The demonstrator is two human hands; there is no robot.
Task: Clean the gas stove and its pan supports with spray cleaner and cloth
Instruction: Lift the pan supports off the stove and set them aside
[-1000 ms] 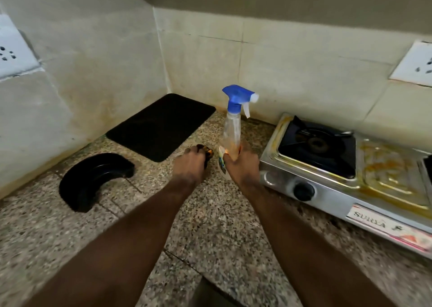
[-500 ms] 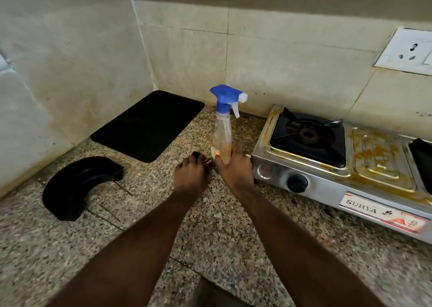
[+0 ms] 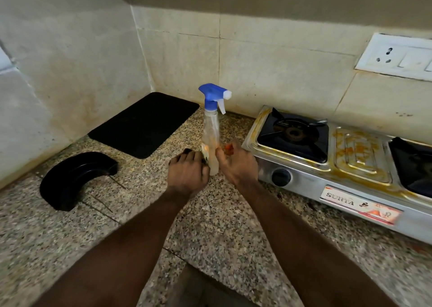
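Observation:
A clear spray bottle [image 3: 211, 129] with a blue trigger head stands upright on the granite counter, left of the stove. My right hand [image 3: 236, 164] grips its lower part from the right. My left hand [image 3: 187, 173] sits just left of the bottle's base, fingers curled over a small dark object [image 3: 189, 152] that is mostly hidden. The steel gas stove [image 3: 350, 189] is smeared with orange-yellow grease. A black pan support [image 3: 293, 134] sits on its left burner and another [image 3: 413, 166] on the right one. No cloth is visible.
A black mat [image 3: 145, 124] lies in the counter's back corner. A curved black tray [image 3: 74, 178] sits at the left. Tiled walls close off the left and back, with a socket plate [image 3: 395, 56] above the stove. The stove's knob [image 3: 280, 177] faces me.
My view has shifted left and a little closer. My two hands have drawn nearer together at the bottle's base. The bottle stays upright in the same spot.

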